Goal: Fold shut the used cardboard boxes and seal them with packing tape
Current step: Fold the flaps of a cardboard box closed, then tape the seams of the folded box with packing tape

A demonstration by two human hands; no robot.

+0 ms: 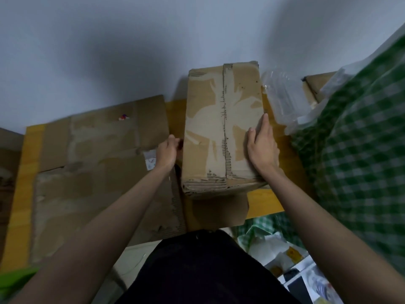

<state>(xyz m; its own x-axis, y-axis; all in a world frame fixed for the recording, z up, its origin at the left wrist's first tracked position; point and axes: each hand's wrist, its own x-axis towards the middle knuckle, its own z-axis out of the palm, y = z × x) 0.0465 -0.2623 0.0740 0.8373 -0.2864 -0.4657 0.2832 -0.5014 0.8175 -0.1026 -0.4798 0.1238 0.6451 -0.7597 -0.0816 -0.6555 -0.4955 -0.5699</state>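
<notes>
A worn brown cardboard box (217, 128) stands on the yellow table (265, 200), its top flaps folded shut with a seam running down the middle and pale torn patches where tape was stripped. My right hand (262, 145) lies flat on the top near its right edge, fingers together. My left hand (167, 150) presses against the box's left side, fingers curled at the edge. No tape roll is in view.
A large flattened cardboard sheet (94, 163) covers the table to the left. A clear plastic container (282, 97) lies right of the box, with another cardboard piece (315, 84) behind it. Green checked cloth (361, 150) fills the right side. Papers (282, 253) lie on the floor.
</notes>
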